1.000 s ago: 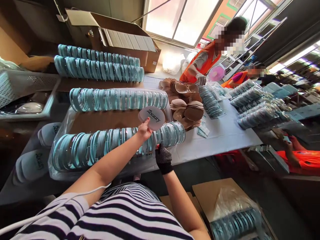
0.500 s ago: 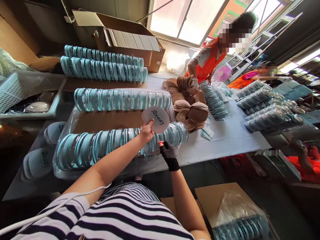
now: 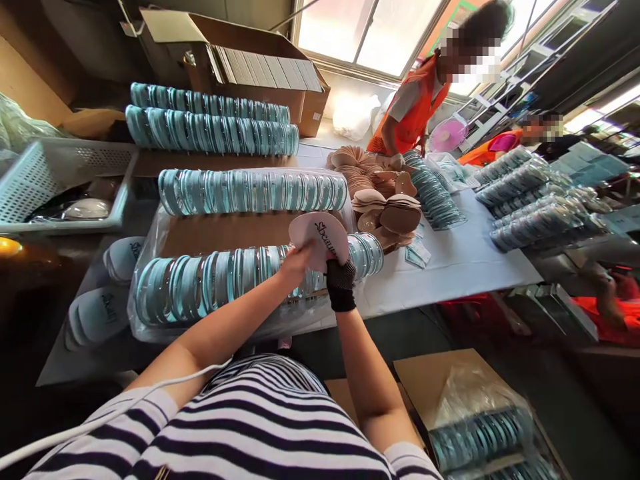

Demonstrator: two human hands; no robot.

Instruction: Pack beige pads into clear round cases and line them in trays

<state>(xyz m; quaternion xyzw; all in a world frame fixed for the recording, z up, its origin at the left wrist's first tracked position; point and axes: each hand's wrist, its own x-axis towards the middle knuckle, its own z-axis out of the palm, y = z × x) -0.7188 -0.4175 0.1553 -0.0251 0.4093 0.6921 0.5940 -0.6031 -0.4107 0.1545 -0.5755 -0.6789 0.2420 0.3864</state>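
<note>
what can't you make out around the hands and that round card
Head view only:
- Card: the printed word is partly covered by the gloved right hand, so it cannot be read whole.
- Left hand: its fingertips are behind the card; the grip is unclear.
- Near row of blue rings: the part behind both hands is hidden.
- Box of rings: cut off by the bottom edge.
- Basket: its contents are too dark to tell.

A round white lid (image 3: 320, 239) with dark script lettering sits just right of the frame's centre, tilted with its printed face up and to the right. Its lower edge is pinched between two hands, directly above the nearest row of pale blue round cases (image 3: 240, 277).
</note>
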